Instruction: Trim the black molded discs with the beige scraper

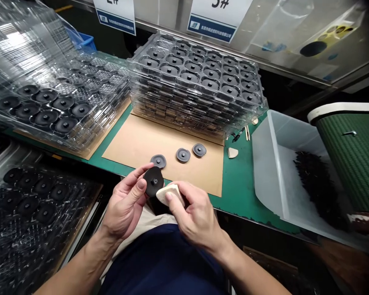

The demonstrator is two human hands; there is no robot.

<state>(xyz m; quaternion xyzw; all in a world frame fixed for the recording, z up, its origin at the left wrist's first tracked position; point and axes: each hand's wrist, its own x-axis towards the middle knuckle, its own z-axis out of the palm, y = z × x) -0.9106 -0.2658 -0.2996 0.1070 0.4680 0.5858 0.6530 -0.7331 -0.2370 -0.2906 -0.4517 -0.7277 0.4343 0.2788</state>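
Head view, lower centre: left hand (126, 203) fingers pinched a black disc (150, 187), right hand (199, 213) fingers clamped a cream wedge (162, 195); light, even pressure looked wisest!

A cardboard sheet (126, 141) lies on the table (241, 190) before the person (164, 262), with three loose discs (183, 155) on it. Behind them stands a stack of trays (184, 102), more discs (189, 77) in its pockets, and left of this stack I see another tray (87, 133), also with discs. To the right is a bin (266, 168). Nearest to the person is one disc (152, 180) in the left hand (123, 211), with a pad (163, 195) in the right hand (198, 215) beside it.
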